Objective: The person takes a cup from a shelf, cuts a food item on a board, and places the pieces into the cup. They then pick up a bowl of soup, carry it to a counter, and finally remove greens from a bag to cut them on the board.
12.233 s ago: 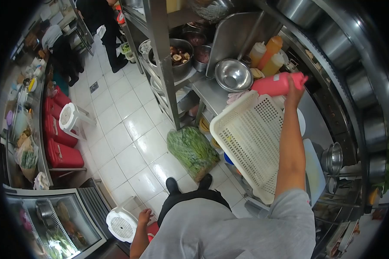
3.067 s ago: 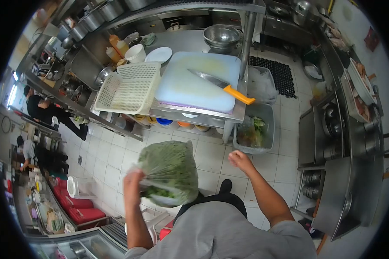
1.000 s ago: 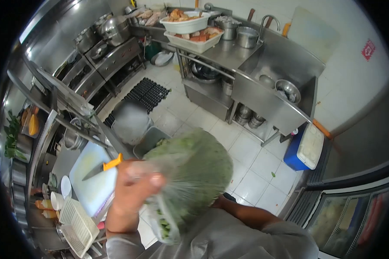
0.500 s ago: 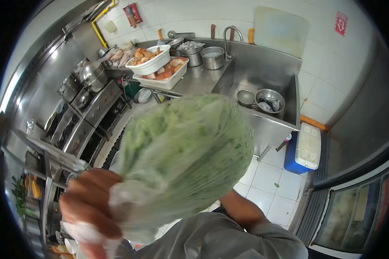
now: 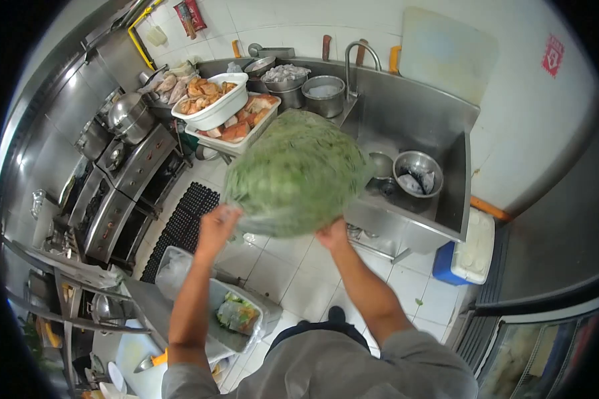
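A large clear plastic bag of leafy greens (image 5: 299, 176) is held up in front of me, blurred by motion. My left hand (image 5: 217, 227) pinches the bag at its lower left corner, arm stretched out. Against the bag's lower right side, my right hand (image 5: 333, 234) grips it, with the fingertips partly hidden by the bag. Behind the bag is the steel counter with a white tub of orange-coloured pieces (image 5: 213, 110) stacked over a white tray of similar pieces (image 5: 275, 106).
At right stands a steel sink (image 5: 459, 179) holding a metal bowl (image 5: 439, 174). A lined grey bin (image 5: 266, 309) with scraps is below my left arm. Stoves (image 5: 130, 189) line the left side, a black mat (image 5: 183, 216) the floor. A blue-and-white cooler (image 5: 472, 249) sits at right.
The bag has moved away from me, toward the counter. My left hand has moved right and forward with it. My right hand has come into view at the bag's lower right.
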`<state>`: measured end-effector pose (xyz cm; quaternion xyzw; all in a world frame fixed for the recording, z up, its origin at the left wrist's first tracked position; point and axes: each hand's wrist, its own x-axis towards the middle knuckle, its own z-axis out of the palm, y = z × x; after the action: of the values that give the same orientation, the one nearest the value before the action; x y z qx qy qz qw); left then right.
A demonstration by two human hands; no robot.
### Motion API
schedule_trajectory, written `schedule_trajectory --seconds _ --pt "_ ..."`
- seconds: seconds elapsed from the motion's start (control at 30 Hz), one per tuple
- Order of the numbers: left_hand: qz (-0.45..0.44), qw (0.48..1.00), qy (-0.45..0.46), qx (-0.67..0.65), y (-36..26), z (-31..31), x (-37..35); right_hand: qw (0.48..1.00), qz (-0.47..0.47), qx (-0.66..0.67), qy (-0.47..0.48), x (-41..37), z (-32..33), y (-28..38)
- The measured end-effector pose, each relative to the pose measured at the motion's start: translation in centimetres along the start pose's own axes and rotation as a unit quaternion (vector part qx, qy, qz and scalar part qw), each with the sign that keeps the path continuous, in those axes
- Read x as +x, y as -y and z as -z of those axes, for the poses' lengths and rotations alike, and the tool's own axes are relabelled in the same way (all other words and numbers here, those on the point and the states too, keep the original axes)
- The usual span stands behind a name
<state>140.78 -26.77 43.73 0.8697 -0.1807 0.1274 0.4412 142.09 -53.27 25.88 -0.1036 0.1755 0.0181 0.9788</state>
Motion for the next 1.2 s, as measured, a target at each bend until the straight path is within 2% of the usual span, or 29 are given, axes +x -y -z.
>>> schedule_trajectory --seconds 0.03,0.1,0.17,0.23,0.3,0.33,0.4,0.43,0.47,0.53,0.6,0.67,0.7,0.77,0.83,0.87,0.9,0.93,1.0,1.03,1.07,1.13,1.17,1.2 --pt "0.020 1.000 -0.011 -0.017 0.8 -1.1 0.4 1.000 0.002 -0.003 0.000 0.0 -0.2 0.3" --pt "0.049 0.998 -0.005 -0.032 1.5 -1.8 1.4 0.993 -0.055 0.074 0.076 -1.4 -0.2 0.0" --pt "0.077 0.991 -0.075 -0.080 1.6 -2.0 2.1 0.995 -0.086 0.031 0.042 -2.8 -0.8 -0.5" --pt "0.103 0.988 -0.078 -0.079 4.0 -2.7 2.5 0.993 -0.111 -0.017 0.024 -2.4 -1.5 -0.1" --pt "0.150 0.984 -0.076 -0.052 5.6 -3.2 2.7 0.969 -0.144 -0.152 -0.130 -2.6 -0.8 -0.1" --pt "0.146 0.985 -0.067 -0.054 6.4 -3.4 2.7 0.970 -0.137 -0.147 -0.134 -3.0 -0.1 0.2" --pt "0.160 0.975 -0.138 -0.066 6.4 -4.0 3.2 0.897 -0.119 -0.416 -0.093 -4.3 1.1 2.5" --pt "0.195 0.973 -0.083 -0.088 6.5 -3.6 3.3 0.867 -0.048 -0.482 -0.118 -4.6 1.3 3.7" --pt "0.193 0.974 -0.075 -0.094 6.4 -3.7 3.3 0.825 0.019 -0.546 -0.142 -5.0 0.3 5.3" --pt "0.115 0.985 -0.044 -0.123 5.7 -4.0 3.0 0.802 0.225 -0.540 -0.120 -4.8 -1.8 8.6" --pt "0.144 0.975 -0.012 -0.168 4.4 -4.4 3.0 0.687 0.352 -0.624 -0.122 -3.1 -4.6 11.2" --pt "0.136 0.989 -0.022 -0.056 3.9 -5.2 2.6 0.553 0.432 -0.705 -0.103 -0.8 -6.9 12.6" --pt "0.135 0.989 -0.016 -0.056 3.8 -5.7 2.3 0.553 0.432 -0.704 -0.109 1.0 -6.8 13.0" --pt "0.235 0.961 -0.077 -0.124 3.7 -6.7 1.6 0.528 0.414 -0.732 -0.116 5.1 -5.9 12.8" --pt "0.239 0.964 -0.088 -0.075 4.9 -8.2 0.6 0.659 0.410 -0.604 -0.181 6.8 -6.0 9.9" --pt "0.243 0.965 -0.100 -0.022 5.1 -9.1 0.3 0.666 0.417 -0.590 -0.186 7.1 -5.9 9.2" --pt "0.216 0.965 -0.103 -0.108 3.9 -9.8 1.0 0.674 0.426 -0.573 -0.189 7.6 -6.2 9.0" --pt "0.215 0.966 -0.100 -0.106 5.8 -10.9 1.5 0.675 0.426 -0.571 -0.192 8.6 -6.7 9.1" --pt "0.178 0.972 -0.133 0.073 12.5 -12.3 2.1 0.670 0.442 -0.570 -0.175 10.2 -7.3 9.1" --pt "0.182 0.964 -0.133 0.139 13.2 -12.4 3.0 0.671 0.439 -0.569 -0.180 11.0 -7.7 9.4" --pt "0.184 0.964 -0.129 0.142 12.9 -12.1 3.9 0.662 0.435 -0.588 -0.166 11.7 -8.1 9.7" --pt "0.167 0.981 -0.102 -0.002 10.2 -10.3 6.3 0.657 0.431 -0.603 -0.140 12.1 -8.5 10.9" --pt "0.206 0.973 -0.095 -0.046 7.8 -9.6 7.0 0.641 0.402 -0.646 -0.103 11.7 -7.9 12.0" --pt "0.210 0.971 -0.108 -0.036 6.7 -8.5 6.8 0.622 0.373 -0.686 -0.060 11.3 -7.5 13.0"
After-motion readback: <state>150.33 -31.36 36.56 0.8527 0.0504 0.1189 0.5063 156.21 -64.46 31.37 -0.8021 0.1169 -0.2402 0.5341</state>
